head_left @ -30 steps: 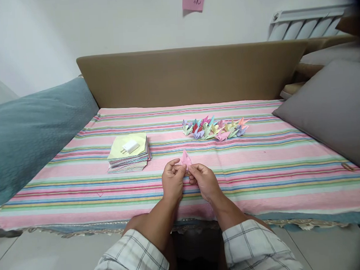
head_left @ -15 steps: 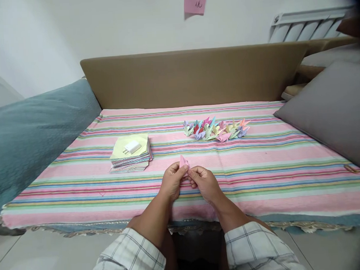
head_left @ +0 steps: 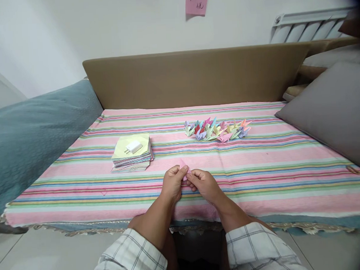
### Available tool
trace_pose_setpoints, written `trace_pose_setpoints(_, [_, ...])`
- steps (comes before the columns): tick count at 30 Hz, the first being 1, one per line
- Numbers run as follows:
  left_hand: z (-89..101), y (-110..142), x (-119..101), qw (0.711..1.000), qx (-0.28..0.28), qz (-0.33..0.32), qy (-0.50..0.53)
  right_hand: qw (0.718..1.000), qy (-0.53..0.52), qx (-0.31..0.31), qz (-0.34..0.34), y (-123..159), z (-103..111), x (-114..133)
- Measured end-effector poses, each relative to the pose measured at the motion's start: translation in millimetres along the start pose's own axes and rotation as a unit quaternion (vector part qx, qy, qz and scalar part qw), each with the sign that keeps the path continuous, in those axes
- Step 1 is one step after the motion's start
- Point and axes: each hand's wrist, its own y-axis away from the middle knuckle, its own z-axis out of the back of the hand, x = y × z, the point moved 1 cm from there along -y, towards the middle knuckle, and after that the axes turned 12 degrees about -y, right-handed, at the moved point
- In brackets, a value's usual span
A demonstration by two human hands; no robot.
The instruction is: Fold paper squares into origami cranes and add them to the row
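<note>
The folded pink paper point(head_left: 182, 163) sits between the two hands, above the striped cloth point(head_left: 80, 184), closer to the near edge than the far one and around the middle of its width. The left hand point(head_left: 172, 184) has its thumb and fingers closed on the paper from the left side; the right hand point(head_left: 205, 184) pinches its lower right part, so the hands meet at the piece, with the paper's pointed tip rising past the left thumb toward the far edge. Beyond, between the hands and the far edge, a group of paper cranes point(head_left: 224, 138) stands a little to the right. Toward the left edge lies a paper stack point(head_left: 131, 162), a white plug adapter point(head_left: 134, 146) on top. A grey cushion point(head_left: 330, 104) covers the far right corner
</note>
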Motion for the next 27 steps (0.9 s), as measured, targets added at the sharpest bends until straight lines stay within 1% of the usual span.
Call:
trace_pose_setpoints(2, [0.2,0,0,0.999,0.026,0.01,-0.016,1.0,0.002,-0.009,0.004,0,0,1])
trace_pose_setpoints(4, [0.3,-1,-2,0.999,0.028,0.013,-0.031,1.0,0.01,-0.004,0.01,1,0,1])
trace_pose_setpoints(8, [-1.0,1,-6,0.999,-0.014,0.009,-0.027,0.997,0.051,0.02,0.046,3,0,2])
trace_pose_setpoints(10, [-2.1,1,-8,1.0,-0.013,0.017,-0.017,0.996,0.06,0.023,0.061,4,0,2])
trace_pose_setpoints(13, [-2.1,-1,-10,0.999,-0.006,0.037,-0.004,0.997,0.054,0.018,0.056,5,0,2])
trace_pose_setpoints(16, [0.6,-6,-11,0.998,-0.051,0.042,0.005,0.998,0.05,0.018,0.044,5,-1,1])
trace_pose_setpoints(18, [2.2,-8,-12,0.997,-0.063,0.043,0.011,0.999,0.036,0.014,0.035,5,-1,0])
trace_pose_setpoints(19, [2.7,-9,-12,0.998,-0.052,0.045,0.016,0.999,0.021,0.006,0.031,4,0,-1])
trace_pose_setpoints(21, [3.0,-7,-12,0.999,-0.007,0.049,0.019,0.999,-0.017,-0.024,0.025,2,1,-2])
trace_pose_setpoints(23, [3.3,-4,-11,0.998,0.039,0.054,0.004,0.997,-0.047,-0.055,0.027,0,4,-3])
trace_pose_setpoints(24, [3.5,-2,-11,0.997,0.05,0.058,-0.004,0.996,-0.052,-0.063,0.03,0,5,-3])
trace_pose_setpoints(27, [4.3,0,-7,0.997,0.036,0.071,0.015,0.997,-0.048,-0.055,0.032,0,6,-2])
